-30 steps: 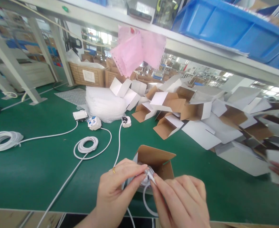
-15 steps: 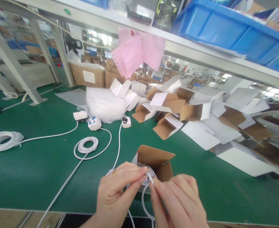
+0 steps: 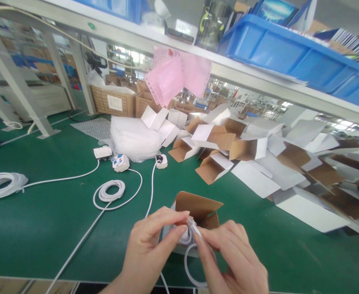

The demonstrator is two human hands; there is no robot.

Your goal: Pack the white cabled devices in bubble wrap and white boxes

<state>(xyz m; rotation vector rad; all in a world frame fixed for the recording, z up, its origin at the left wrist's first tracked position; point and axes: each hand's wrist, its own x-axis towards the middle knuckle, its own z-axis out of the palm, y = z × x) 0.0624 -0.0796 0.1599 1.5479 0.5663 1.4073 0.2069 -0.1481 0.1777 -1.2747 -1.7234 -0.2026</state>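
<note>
Both hands meet just in front of a small open carton standing on the green table, its brown flaps raised so the mouth faces the person. The left hand has thumb and forefinger pinched narrowly on a small clear connector at the end of a white cable, while the right hand closes its fingertips on the cable just below the connector; the two grips sit almost touching, which steadies the tip for fine handling. The cable loops down below the hands toward the table edge (the rest of its run is hidden by the wrists). Something pale and round lies under the fingers at the carton's mouth, but it is too covered to name.

Farther back, a coiled white cable lies beside a white adapter with blue buttons, and another coil rests well to the left. A heap of bubble-wrap bags sits behind them, and a pile of empty folded cartons spreads to the right, within reach. Pink sheets hang from the shelf rail, beneath blue bins.
</note>
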